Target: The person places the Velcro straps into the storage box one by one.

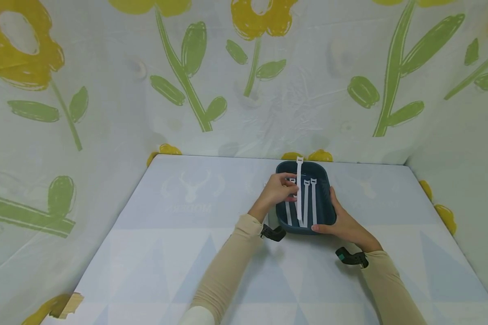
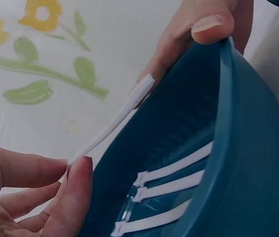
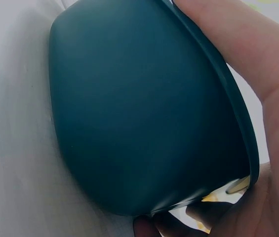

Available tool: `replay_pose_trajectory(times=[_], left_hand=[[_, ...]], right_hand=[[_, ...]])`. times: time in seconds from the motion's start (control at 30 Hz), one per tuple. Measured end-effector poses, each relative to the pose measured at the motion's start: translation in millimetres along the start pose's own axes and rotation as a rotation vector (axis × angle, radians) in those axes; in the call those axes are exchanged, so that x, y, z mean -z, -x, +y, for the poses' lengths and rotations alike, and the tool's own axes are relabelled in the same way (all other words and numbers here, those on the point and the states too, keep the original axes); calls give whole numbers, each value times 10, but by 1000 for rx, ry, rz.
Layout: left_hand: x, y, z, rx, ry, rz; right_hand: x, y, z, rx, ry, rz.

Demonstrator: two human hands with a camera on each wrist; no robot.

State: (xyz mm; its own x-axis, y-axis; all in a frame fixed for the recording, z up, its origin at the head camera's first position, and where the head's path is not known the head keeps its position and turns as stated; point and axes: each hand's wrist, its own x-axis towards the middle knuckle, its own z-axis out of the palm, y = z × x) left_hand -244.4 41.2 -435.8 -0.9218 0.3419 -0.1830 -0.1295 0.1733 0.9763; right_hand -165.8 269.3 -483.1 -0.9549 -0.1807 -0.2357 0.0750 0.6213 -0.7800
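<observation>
In the head view, my left hand pinches one white cable tie between thumb and fingers, over a dark blue plastic basin. The tie's slotted head points to the far side; in the left wrist view that tie slants up from the fingertips. Several more white cable ties lie lengthwise inside the basin, partly hidden by the left hand. My right hand grips the basin's near right side, thumb on the rim and fingers along the outer wall.
A white and pale blue patterned table carries the basin near its back edge. Behind it and at both sides hangs a white curtain with yellow flowers. Black wrist bands sit on both forearms.
</observation>
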Motion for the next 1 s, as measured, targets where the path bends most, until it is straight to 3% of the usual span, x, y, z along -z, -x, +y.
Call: replay_pose_trajectory(times=[0.5, 1.0], left_hand=[[-121, -12, -63, 7, 1, -9], [-193, -54, -50, 44, -63, 8]], right_hand=[[5, -7, -11, 32, -2, 0], [2, -9, 21, 30, -7, 0]])
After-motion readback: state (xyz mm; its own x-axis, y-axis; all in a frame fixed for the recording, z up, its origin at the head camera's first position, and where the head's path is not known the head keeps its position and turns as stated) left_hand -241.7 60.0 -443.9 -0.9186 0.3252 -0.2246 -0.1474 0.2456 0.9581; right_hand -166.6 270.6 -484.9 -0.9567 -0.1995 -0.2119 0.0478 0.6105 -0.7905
